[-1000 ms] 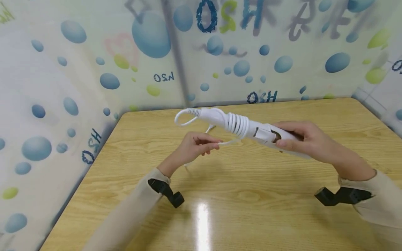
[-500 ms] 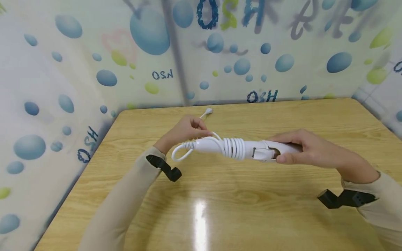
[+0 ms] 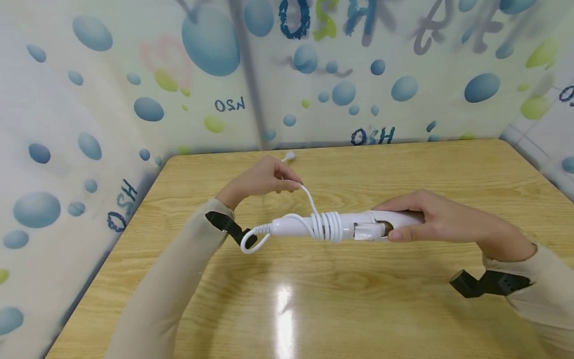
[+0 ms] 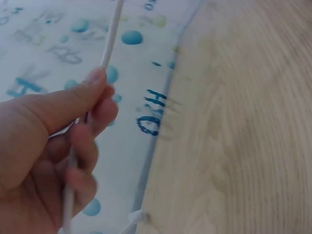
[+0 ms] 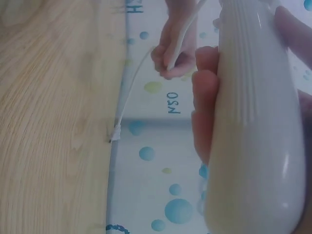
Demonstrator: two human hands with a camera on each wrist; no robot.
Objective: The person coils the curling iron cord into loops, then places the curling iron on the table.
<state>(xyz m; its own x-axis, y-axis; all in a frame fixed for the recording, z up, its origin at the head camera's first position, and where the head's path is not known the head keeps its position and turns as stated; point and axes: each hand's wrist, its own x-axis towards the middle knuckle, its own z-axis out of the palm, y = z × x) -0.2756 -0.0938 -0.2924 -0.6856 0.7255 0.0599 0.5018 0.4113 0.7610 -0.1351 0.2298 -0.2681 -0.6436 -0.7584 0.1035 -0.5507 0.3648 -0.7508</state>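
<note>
White handheld appliance [image 3: 349,225]: held nearly level above the wood-grained table [image 3: 358,304], corded end pointing to my left. My right hand [image 3: 430,218] wrapped round the opposite end, thumb along the near side, fingers over the far side; a pale patch [image 3: 369,231] sat on the casing just beside that thumb. My left hand [image 3: 264,178] was near but apart from the casing, above and left of the coils in the head view, thumb and fingertips pinching the white cord [image 3: 330,227], other fingers loosely curled. Several turns lay round the barrel, with a loose loop at its left end; one length rose from the turns to my pinch. The plug [image 3: 290,156] was past my left hand, by the table's far edge; whether it touched the wood I could not tell. Writing: on the patterned wall [image 3: 279,94], among blue and green ovals. Large characters at the top ran backwards, reading as H2O mirrored; the same, smaller, just above the table's far edge and on the left side. Another small group looked like N2O, also reversed.
</note>
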